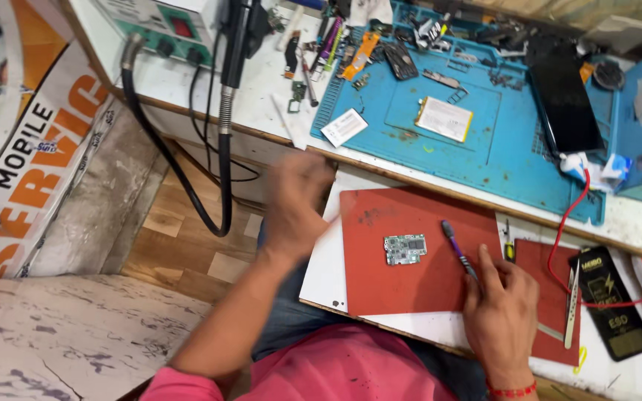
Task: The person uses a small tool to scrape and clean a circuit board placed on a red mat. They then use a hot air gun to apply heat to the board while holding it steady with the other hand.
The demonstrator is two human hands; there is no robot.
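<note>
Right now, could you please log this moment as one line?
left hand: raised, blurred, holding nothing visible | right hand: grip on purple-handled tool | circuit board: flat on red mat, untouched

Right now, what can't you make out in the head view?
- Left hand: motion-blurred; fingers and any contents unreadable.
- Right hand: the purple-handled tool runs under its fingers; grip hidden.
- Circuit board on the red mat: components too small.
- Black phone: screen dark.
- Station: cut by top edge.
</note>
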